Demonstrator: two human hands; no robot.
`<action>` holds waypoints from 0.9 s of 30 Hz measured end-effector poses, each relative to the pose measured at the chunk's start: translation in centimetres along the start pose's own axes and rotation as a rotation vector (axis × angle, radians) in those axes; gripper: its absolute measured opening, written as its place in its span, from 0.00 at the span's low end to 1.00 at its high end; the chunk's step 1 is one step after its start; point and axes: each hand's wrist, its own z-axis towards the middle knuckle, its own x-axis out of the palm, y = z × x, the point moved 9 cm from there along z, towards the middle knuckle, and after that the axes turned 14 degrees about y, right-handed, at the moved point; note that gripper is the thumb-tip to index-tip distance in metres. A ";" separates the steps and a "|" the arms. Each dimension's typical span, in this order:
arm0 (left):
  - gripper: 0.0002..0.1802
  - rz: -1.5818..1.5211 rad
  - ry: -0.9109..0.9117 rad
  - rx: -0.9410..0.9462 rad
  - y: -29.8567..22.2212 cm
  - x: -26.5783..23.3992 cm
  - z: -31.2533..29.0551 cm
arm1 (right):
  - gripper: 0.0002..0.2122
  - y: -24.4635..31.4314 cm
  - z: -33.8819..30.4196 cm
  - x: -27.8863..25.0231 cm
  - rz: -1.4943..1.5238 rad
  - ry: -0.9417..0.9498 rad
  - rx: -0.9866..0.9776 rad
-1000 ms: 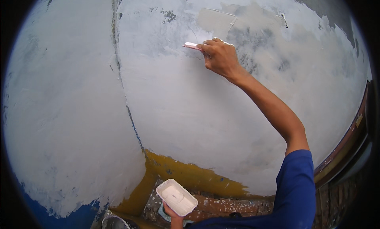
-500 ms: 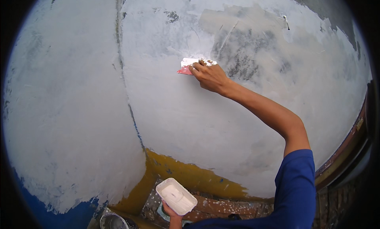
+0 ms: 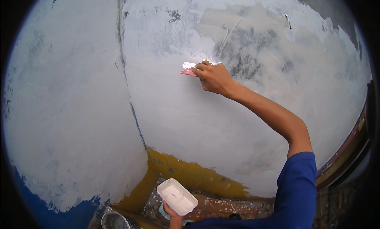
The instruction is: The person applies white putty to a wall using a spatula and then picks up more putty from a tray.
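Note:
My right hand (image 3: 215, 77) is closed on a red scraper (image 3: 189, 72) whose upper edge carries thick white putty. The scraper lies against the white-smeared wall (image 3: 178, 110), just left of a dark grey patch (image 3: 249, 54). Low in the view, my left hand (image 3: 172, 211) grips a white rectangular tub (image 3: 177, 197) from beneath its near side. Pale putty coats the inside of the tub. Most of the left fingers are hidden under it.
Two walls meet at a cracked corner line (image 3: 126, 76) left of my right hand. Mustard-yellow paint (image 3: 190, 173) shows along the wall's foot, blue paint (image 3: 59, 219) at lower left. A bucket (image 3: 114, 221) stands near the corner. White-spattered brown boards (image 3: 233, 207) lie below the wall.
My right hand and the scraper have shifted very slightly right and down in the view. The left hand and tub look almost unmoved.

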 end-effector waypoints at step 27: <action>0.40 -0.088 -0.014 -0.026 0.8 0.7 -0.5 | 0.17 -7.7 -0.1 -2.8 -0.383 -0.285 0.231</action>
